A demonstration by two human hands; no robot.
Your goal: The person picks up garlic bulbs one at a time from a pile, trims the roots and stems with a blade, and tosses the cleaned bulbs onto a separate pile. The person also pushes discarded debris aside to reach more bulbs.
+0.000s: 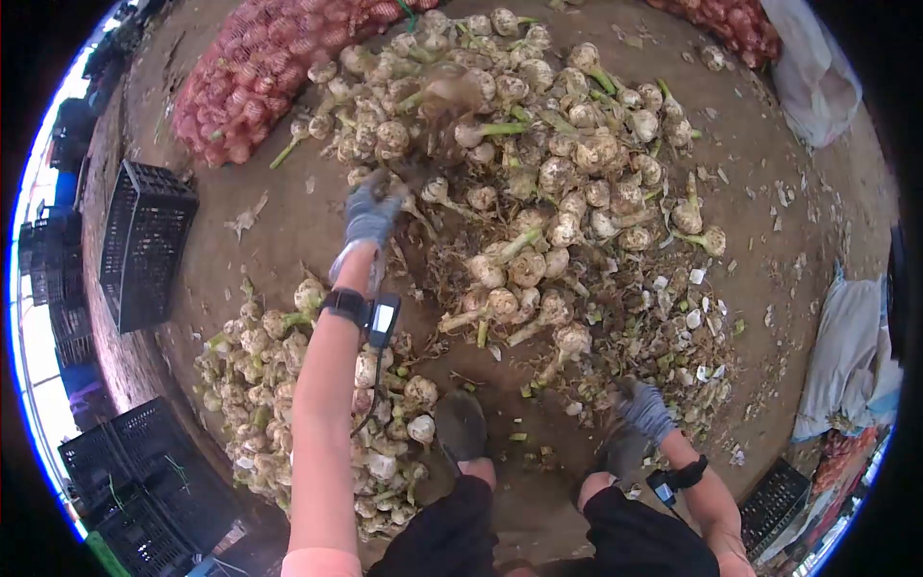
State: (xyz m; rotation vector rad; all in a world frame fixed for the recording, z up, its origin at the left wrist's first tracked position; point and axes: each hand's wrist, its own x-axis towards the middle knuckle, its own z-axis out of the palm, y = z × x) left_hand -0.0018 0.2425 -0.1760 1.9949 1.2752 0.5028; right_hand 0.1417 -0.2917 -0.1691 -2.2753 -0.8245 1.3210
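My left hand, in a grey-blue glove, reaches forward to the left edge of the large heap of garlic bulbs. Its fingers are curled at a stalk, but blur hides exactly what they hold. Low on the right, my right hand, gloved the same way, is near my right foot, beside the trimmed roots and scraps. Its fingers are bent, and anything in them is too small to make out. A second heap of garlic bulbs with short stalks lies under and left of my left forearm.
Red mesh sacks full of bulbs lie at the upper left. Black crates stand along the left side, and another crate is at the lower right. White sacks lie at the right.
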